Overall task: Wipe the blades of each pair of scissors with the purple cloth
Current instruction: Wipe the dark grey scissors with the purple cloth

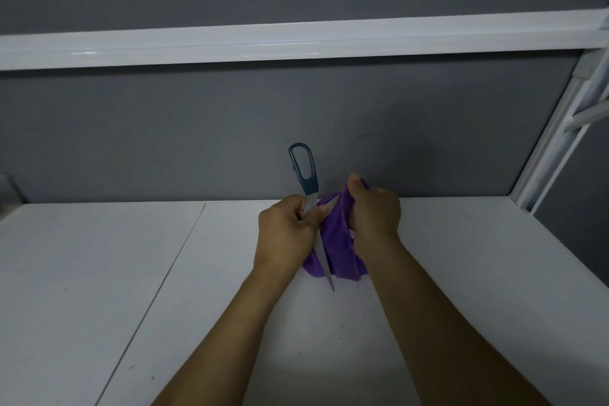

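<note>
A pair of scissors [304,175] with a dark teal handle is held upright above the white table, handle loop up and blade tip pointing down toward me. My left hand [286,234] grips it at the top of the blades, just under the handle. The purple cloth [339,241] hangs between my hands, right beside and behind the blade. My right hand [374,208] pinches the cloth's upper edge, thumb raised. The lower blade shows bare against the cloth. Only one handle loop is visible.
The white table [164,274] has a seam running diagonally on its left part. A grey wall stands behind it. A white shelf rail [296,40] crosses overhead, and a white frame post [553,142] slants down at the right.
</note>
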